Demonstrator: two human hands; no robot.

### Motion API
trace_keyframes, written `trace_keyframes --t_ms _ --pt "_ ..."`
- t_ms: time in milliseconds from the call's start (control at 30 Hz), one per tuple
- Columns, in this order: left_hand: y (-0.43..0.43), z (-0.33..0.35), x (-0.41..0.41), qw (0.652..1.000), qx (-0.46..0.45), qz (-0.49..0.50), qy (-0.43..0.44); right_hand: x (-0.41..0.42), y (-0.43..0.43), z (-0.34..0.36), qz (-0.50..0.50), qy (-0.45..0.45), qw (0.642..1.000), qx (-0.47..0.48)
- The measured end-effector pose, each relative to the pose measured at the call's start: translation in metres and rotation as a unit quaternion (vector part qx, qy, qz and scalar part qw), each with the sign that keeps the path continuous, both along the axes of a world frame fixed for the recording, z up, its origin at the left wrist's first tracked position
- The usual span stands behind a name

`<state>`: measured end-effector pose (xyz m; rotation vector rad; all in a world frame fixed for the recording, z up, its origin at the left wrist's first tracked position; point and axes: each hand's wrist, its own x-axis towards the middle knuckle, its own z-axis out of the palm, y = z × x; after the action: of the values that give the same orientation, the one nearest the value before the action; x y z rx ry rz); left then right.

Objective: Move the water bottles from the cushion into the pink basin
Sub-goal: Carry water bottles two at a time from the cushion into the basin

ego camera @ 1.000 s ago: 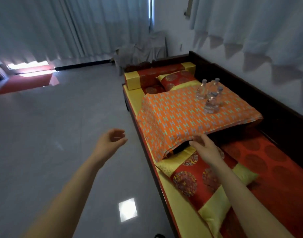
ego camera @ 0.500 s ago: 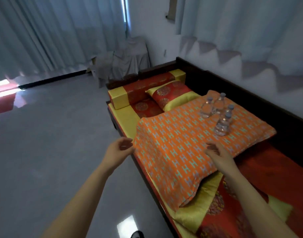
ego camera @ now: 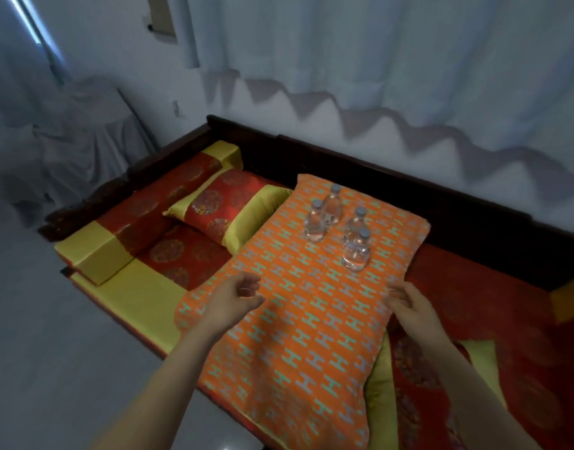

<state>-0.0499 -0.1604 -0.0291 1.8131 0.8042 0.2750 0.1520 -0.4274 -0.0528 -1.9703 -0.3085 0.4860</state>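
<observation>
Both hands have been brought forward over the orange H-patterned fabric cushion, left hand and right hand open and empty, four clear plastic water bottles untouched just beyond the fingertips, no pink basin seen.

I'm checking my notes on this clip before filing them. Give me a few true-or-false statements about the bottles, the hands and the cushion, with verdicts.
1. Four water bottles stand upright on the orange cushion. True.
2. The right hand holds a bottle. False: it is empty, at the cushion's right edge.
3. The left hand is open and empty. True.
4. The pink basin sits beside the bottles. False: no basin is in view.
5. The bottles have red caps. False: the caps look pale grey.
</observation>
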Motion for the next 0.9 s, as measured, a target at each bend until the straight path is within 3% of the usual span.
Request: trace_keyframes --t_ms 433,600,800,900 --pt "0.087 -0.031 0.146 0.992 -0.018 -0.113 0.042 0.087 0.081 -0.033 -0.083 0.035 0.996 0.008" --pt "0.120 -0.058 0.196 0.985 -0.046 -0.162 0.040 0.109 0.120 -0.044 -0.140 0.029 0.989 -0.040" --pt "0.148 -0.105 0.257 0.972 0.061 -0.221 0.051 0.128 0.146 -0.078 -0.173 0.007 0.983 -0.060" --pt "0.156 -0.128 0.292 0.959 0.062 -0.262 0.092 0.137 0.151 -0.092 -0.162 0.000 0.985 -0.066"
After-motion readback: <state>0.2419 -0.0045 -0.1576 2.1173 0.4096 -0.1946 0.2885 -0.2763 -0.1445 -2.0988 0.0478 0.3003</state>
